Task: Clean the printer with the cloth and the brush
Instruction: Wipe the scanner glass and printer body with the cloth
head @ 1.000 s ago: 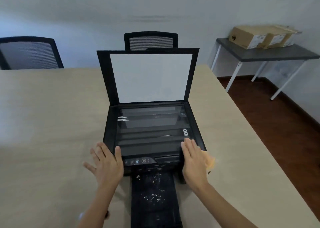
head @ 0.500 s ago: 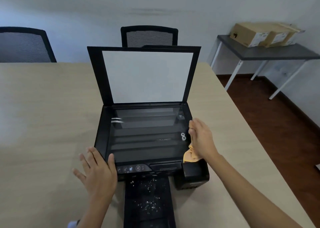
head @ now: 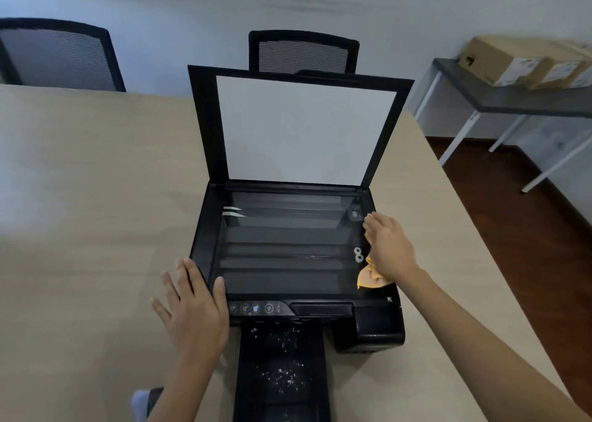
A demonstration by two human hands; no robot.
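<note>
A black printer [head: 208, 248] stands on the table with its scanner lid [head: 304, 130] raised upright, showing the white pad. The scanner glass [head: 282, 245] is bare. My right hand [head: 387, 245] presses an orange cloth [head: 368, 277] onto the right edge of the glass; most of the cloth is hidden under the palm. My left hand [head: 192, 309] lies flat, fingers spread, on the printer's front left corner. The pulled-out output tray [head: 282, 373] carries white crumbs. A pale-tipped object [head: 144, 402], partly hidden by my left forearm, lies on the table; I cannot tell if it is the brush.
The printer sits on a long beige table [head: 80, 213]. Two black mesh chairs [head: 304, 53] stand behind it. To the right, a grey side table [head: 512, 101] holds cardboard boxes [head: 512, 62] above a dark wooden floor.
My right hand has moved with the cloth from the printer's front right corner up along the right edge of the glass. My left hand stays on the front left corner.
</note>
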